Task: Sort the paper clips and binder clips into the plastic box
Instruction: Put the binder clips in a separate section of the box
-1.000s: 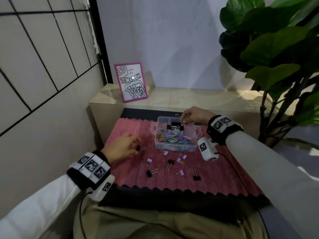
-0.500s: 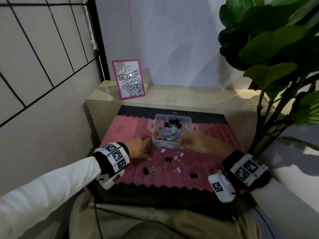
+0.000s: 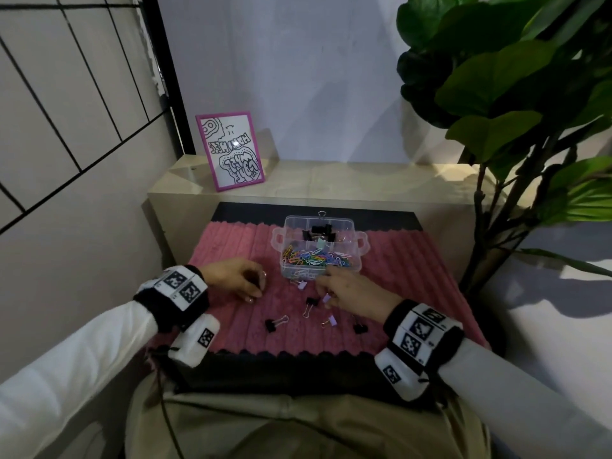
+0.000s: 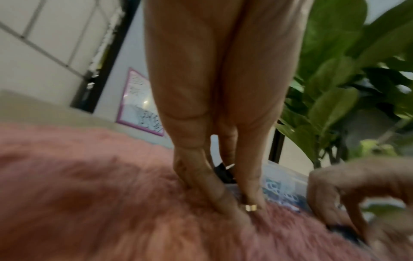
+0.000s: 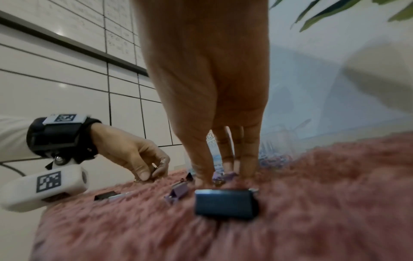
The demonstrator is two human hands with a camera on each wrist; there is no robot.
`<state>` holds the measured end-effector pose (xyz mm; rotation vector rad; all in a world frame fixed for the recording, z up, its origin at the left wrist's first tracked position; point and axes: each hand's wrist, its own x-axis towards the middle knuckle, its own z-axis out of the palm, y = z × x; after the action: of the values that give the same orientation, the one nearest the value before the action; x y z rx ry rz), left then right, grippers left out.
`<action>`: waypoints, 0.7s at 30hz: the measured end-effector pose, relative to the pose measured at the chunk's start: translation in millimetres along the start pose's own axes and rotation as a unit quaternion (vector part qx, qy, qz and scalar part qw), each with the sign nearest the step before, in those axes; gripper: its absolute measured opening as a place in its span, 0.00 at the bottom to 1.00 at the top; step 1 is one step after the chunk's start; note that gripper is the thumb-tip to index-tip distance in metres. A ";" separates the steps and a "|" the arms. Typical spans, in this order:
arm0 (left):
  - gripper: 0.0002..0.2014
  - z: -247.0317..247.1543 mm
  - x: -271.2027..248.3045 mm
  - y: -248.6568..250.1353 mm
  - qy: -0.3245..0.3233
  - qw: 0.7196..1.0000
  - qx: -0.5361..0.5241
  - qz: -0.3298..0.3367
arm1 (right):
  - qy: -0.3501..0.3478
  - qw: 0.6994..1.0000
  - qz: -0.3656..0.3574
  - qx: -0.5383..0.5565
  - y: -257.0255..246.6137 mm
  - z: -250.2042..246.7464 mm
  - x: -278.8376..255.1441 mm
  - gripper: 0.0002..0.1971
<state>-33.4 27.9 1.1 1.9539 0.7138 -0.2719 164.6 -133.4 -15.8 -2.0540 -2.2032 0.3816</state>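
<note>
A clear plastic box point(image 3: 279, 236) stands on the pink ribbed mat point(image 3: 228, 243), with coloured paper clips point(image 3: 309, 259) in its near part and black binder clips point(image 3: 319, 230) in its far part. Left of the box, my left hand point(image 3: 255, 289) is lowered to the mat and pinches a black binder clip point(image 4: 223, 172) whose wire loop shows. My right hand point(image 3: 323, 294) reaches down just in front of the box, its thumb and fingertips closing on a purple binder clip point(image 5: 223, 176). Loose black clips point(image 3: 271, 324) and purple clips point(image 3: 332, 321) lie between the hands.
A pink-framed drawing point(image 3: 231, 150) leans on the beige ledge point(image 3: 331, 180) behind the mat. A large leafy plant point(image 3: 496, 94) stands at the right and a tiled wall runs along the left. One black binder clip point(image 5: 225, 203) lies right below my right wrist.
My right hand has come from over the box's far part down to the mat in front of the box. My left hand, still with its clip, has dropped onto the mat.
</note>
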 end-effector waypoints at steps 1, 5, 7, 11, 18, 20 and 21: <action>0.10 -1.4 -3.8 -1.8 -0.005 1.000 -0.028 0.003 | 0.003 1.000 -0.008 0.028 2.2 1.8 0.4 0.04; 0.09 -4.9 -13.5 -12.3 -0.018 0.982 -0.186 0.010 | -0.007 0.991 0.004 0.133 9.7 -2.3 -0.6 0.04; 0.10 -4.9 -18.6 -14.8 -0.028 0.970 -0.240 0.013 | -0.017 0.968 0.054 0.246 16.3 -5.2 -3.8 0.08; 0.13 -6.9 -25.0 -18.6 0.025 0.926 -0.378 0.000 | 0.027 0.828 0.112 0.548 26.8 -9.5 -22.3 0.05; 0.15 -9.6 -37.9 -17.0 0.034 0.863 -0.502 -0.041 | 0.016 0.521 0.198 0.830 26.9 -10.3 -29.4 0.07; 0.13 -10.2 -36.2 -14.5 0.056 0.862 -0.502 -0.049 | 0.018 0.505 0.193 0.841 29.2 -16.6 -17.4 0.08; 0.13 -11.1 -36.3 -12.7 0.059 0.860 -0.505 -0.045 | 0.023 0.515 0.183 0.837 31.1 -24.2 -8.4 0.08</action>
<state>-71.2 28.5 14.3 0.9304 0.8028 0.1661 201.3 -137.4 0.4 -1.0246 -0.3348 1.5503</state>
